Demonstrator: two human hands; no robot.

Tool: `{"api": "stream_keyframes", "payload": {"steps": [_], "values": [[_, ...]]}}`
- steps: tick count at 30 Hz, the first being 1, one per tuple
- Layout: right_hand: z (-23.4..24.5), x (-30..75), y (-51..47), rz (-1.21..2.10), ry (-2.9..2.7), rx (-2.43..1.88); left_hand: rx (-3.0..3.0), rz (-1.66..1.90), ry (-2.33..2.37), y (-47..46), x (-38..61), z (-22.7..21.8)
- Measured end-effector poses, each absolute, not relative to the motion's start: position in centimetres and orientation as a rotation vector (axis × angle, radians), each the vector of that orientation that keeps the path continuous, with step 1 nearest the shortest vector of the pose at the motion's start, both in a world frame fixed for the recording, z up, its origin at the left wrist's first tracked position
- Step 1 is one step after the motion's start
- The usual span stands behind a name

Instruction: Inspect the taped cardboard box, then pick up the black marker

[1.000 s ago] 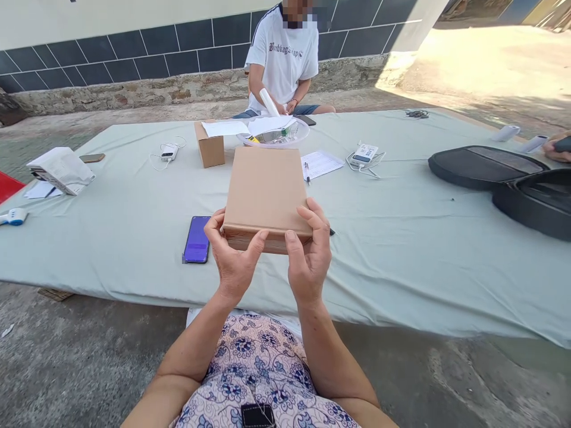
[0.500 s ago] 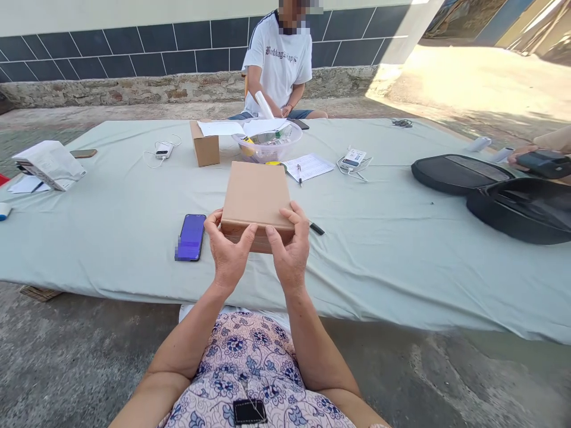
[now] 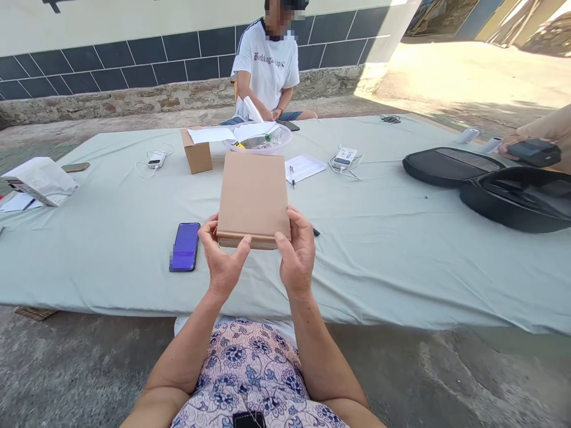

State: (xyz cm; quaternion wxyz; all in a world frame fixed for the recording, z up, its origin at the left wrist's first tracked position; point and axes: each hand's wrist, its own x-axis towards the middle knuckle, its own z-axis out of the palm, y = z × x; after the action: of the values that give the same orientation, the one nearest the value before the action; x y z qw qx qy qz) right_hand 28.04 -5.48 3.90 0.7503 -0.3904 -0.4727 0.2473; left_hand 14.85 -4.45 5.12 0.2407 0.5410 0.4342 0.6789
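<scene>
A plain brown cardboard box [image 3: 253,193] is held above the table between both hands, its broad top face tilted toward me. My left hand [image 3: 222,264] wraps its near left corner, thumb pressed on the front edge. At the near right corner, my right hand [image 3: 298,255] grips in the same way, with its thumb also on the front edge. Layered cardboard edges show along the front; the underside is hidden. To the left of my left hand lies a phone [image 3: 185,246] with a purple screen. A black pen [image 3: 316,232] pokes out beside my right hand.
A cloth-covered table [image 3: 111,238] spreads around. Behind the box stand a small carton [image 3: 198,157] and a plastic basin [image 3: 285,138]. Farther right are a paper sheet [image 3: 307,168], a white device [image 3: 345,157] and an open black case [image 3: 517,196]. A person [image 3: 267,65] sits opposite.
The box has been raised and tilted, so more of its top face shows and its front looks thinner. Both hands still hold it. The whole view has shifted slightly.
</scene>
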Motion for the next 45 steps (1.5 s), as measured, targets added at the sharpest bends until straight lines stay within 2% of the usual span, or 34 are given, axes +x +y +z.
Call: {"api": "stream_keyframes", "payload": {"steps": [14,20,27,45], "values": [[5.2,28.0,-5.4,0.586,-0.864,-0.783,1.654,1.905,1.072,-3.3,14.5,4.3],[5.6,28.3,-5.4,0.553,-0.807,-0.785,1.802,1.746,1.216,-3.2,14.3,4.1],[5.9,28.4,-5.5,0.574,-0.750,-0.788,1.961,1.786,1.244,-3.5,14.2,4.7],[5.6,27.5,-5.6,0.588,-0.774,-0.853,1.473,1.781,1.175,-4.2,13.7,5.4]]}}
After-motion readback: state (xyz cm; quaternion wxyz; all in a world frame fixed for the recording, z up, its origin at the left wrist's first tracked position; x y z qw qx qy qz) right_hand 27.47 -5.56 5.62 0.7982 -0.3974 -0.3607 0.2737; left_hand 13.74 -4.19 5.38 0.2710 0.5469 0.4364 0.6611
